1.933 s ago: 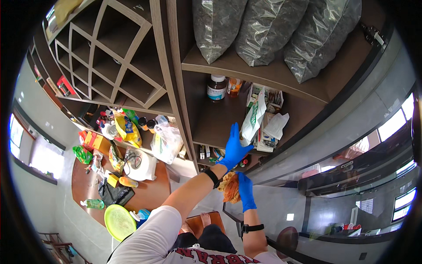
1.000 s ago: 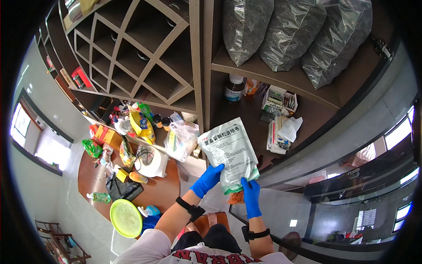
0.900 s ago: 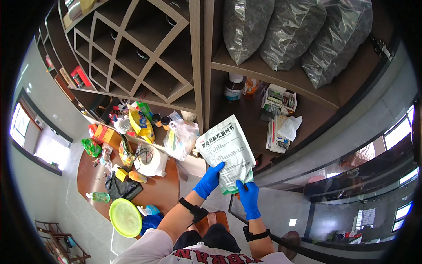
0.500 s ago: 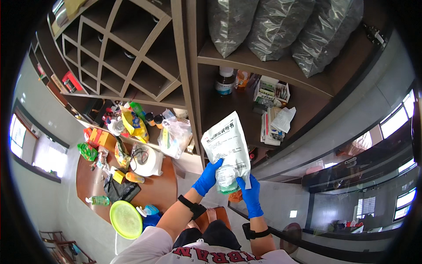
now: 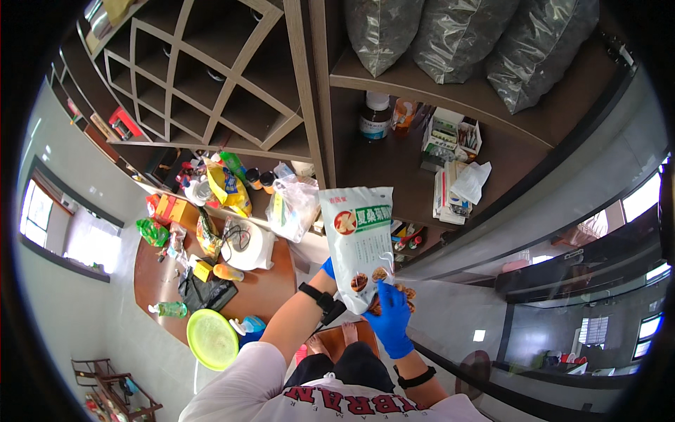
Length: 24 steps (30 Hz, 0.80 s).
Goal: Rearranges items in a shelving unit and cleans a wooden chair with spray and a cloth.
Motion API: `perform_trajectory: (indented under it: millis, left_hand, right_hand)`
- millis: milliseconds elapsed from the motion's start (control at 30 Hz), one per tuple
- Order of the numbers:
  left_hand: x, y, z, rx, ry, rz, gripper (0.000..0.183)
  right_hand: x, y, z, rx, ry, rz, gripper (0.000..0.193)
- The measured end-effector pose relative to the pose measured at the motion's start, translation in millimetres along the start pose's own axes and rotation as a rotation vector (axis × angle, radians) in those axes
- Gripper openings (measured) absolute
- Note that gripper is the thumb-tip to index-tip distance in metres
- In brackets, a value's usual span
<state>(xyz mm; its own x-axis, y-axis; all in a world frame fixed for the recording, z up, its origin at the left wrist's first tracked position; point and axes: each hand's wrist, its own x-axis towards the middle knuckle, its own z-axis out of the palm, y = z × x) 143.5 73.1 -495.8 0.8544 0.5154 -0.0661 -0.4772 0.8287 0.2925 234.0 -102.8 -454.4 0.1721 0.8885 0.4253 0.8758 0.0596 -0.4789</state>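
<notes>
A white pouch (image 5: 358, 243) with a green band, a red emblem and brown pictures at its bottom stands upright in front of me, its coloured side toward me. My left hand (image 5: 328, 267), in a blue glove, holds the pouch's left edge from behind; most of its fingers are hidden by the pouch. My right hand (image 5: 391, 320), also blue-gloved, grips the lower right corner, with fingers lying against the printed front.
Ahead stands a dark shelf unit with large grey bags (image 5: 460, 42), a brown bottle (image 5: 375, 116) and an open box (image 5: 450, 141) of small packs. On the left, a brown table (image 5: 151, 281) carries a white appliance (image 5: 249, 246), a lime-green round lid (image 5: 212, 340) and several packages.
The pouch has been turned from its text-covered white side to its coloured side. My left hand has gone behind it, and the view has shifted slightly.
</notes>
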Motion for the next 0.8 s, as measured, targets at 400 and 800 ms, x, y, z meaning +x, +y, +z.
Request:
perform_trajectory:
  millis: [400,800]
  left_hand:
    - [29.9,21.1,62.4,0.394,0.110,0.145,0.059]
    - [33.0,5.4,76.9,0.556,0.389,0.347,0.054]
  right_hand:
    - [9.4,75.8,38.0,0.671,0.204,0.370,0.061]
    - [24.4,86.4,28.3,1.510,-0.032,0.942,0.044]
